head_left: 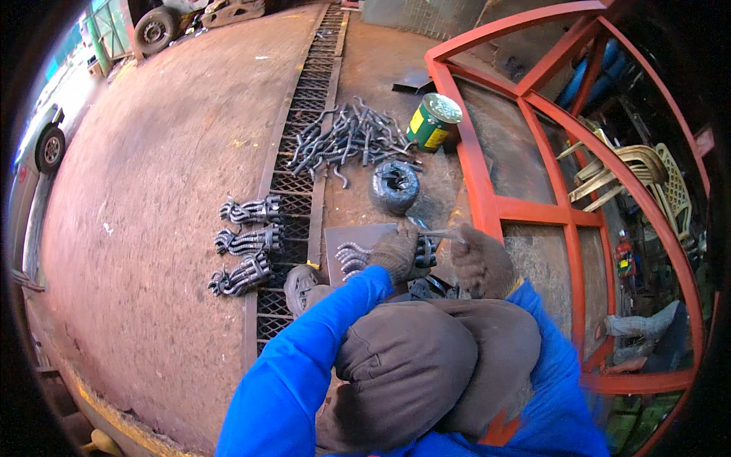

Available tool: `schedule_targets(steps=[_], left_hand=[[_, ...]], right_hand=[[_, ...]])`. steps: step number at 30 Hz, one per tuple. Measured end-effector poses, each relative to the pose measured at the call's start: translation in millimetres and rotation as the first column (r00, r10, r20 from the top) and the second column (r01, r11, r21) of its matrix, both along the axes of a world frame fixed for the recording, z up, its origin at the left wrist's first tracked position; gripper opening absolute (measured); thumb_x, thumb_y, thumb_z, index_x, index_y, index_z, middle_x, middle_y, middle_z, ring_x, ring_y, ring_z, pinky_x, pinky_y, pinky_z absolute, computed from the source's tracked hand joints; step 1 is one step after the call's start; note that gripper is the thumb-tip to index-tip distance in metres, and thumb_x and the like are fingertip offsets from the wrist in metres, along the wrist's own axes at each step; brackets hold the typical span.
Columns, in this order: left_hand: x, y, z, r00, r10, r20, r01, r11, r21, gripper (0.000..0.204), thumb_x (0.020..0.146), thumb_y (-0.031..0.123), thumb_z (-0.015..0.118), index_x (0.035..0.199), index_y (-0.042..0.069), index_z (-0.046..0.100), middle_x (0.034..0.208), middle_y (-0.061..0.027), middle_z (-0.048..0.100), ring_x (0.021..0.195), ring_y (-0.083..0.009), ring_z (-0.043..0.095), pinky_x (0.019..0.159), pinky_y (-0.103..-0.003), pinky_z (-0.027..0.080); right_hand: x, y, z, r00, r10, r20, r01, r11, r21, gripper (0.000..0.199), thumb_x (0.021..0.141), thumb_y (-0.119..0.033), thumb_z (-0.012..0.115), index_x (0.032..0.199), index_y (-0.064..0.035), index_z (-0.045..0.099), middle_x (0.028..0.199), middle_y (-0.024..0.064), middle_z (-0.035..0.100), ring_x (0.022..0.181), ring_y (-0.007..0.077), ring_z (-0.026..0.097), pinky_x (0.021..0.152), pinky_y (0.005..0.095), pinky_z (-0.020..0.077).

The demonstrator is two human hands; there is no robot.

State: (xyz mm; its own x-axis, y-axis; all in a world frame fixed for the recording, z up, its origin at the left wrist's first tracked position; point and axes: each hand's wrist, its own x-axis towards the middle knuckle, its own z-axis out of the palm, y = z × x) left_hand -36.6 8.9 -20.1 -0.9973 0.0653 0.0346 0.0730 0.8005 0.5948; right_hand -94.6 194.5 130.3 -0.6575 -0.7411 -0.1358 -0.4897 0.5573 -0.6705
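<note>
Bundles of hooked steel pieces [247, 242] are laid in a column of three at the left, across the edge of the floor grating [293, 190], with their long axes running left to right and their curled ends pointing left. These bundles lie well apart from both hands.

Further right, a flat metal plate [346, 240] is set on the ground directly ahead of the person. A fourth bundle [354, 257] is laid on it, oriented as the others: curled ends to the left, straight shanks to the right.

The left hand [397, 251], in a brown knitted glove, is closed down over the shank end of this bundle and is pressed onto it. It is the nearer hand, being in contact.

The right hand [478, 263], likewise gloved, is held just beside the shanks. It is closed about a thin pale rod or wire [442, 234], which is directed leftward toward the shank end. How tightly it is gripped cannot be told.

Beyond the hands, a loose heap of unbundled hooked pieces [350, 141], a coil of dark wire [394, 186] and a green tin [434, 120] are placed beside the red steel frame [487, 206].
</note>
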Motion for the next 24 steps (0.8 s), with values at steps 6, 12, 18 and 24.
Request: schedule_targets(steps=[6,12,18,24], left_hand=[[2,-2,13,0.993,0.058,0.099,-0.057,0.998,-0.02,0.083,0.067,0.051,0.082,0.126,0.002,0.048,0.116,-0.0252,0.062,0.104,-0.0416,0.062,0.088,-0.048,0.051],[-2,2,33,0.999,-0.003,0.041,-0.002,0.993,0.118,0.064,0.069,0.046,0.083,0.111,0.004,0.06,0.105,-0.0208,0.067,0.105,-0.0378,0.063,0.089,-0.049,0.051],[-6,3,-2,0.997,0.066,0.037,-0.067,0.998,0.011,0.07,0.067,0.052,0.082,0.112,0.003,0.06,0.109,-0.0225,0.065,0.107,-0.0371,0.062,0.09,-0.047,0.051],[6,10,26,0.994,0.096,0.051,-0.094,0.995,-0.037,0.083,0.067,0.058,0.079,0.122,0.003,0.052,0.121,-0.0246,0.06,0.113,-0.0411,0.059,0.094,-0.048,0.049]], right_hand=[[9,9,-1,0.85,-0.214,-0.482,0.151,0.975,-0.166,0.023,0.087,-0.024,0.058,0.099,-0.0069,0.067,0.085,0.0145,0.067,0.076,0.0311,0.065,0.068,0.0427,0.0506],[-32,-44,9,0.654,0.167,-0.738,-0.014,0.978,0.209,0.028,0.086,-0.026,0.057,0.102,-0.0053,0.069,0.091,0.018,0.07,0.08,0.0353,0.069,0.072,0.047,0.0538],[13,-36,41,0.798,0.593,-0.103,-0.296,0.536,0.79,0.027,0.085,-0.029,0.059,0.088,-0.0075,0.076,0.092,0.0208,0.072,0.088,0.0377,0.07,0.078,0.0488,0.0527],[21,-8,32,0.739,0.652,-0.173,-0.394,0.625,0.673,0.032,0.085,-0.03,0.056,0.087,-0.0036,0.075,0.087,0.0208,0.072,0.083,0.038,0.071,0.074,0.047,0.0552]])
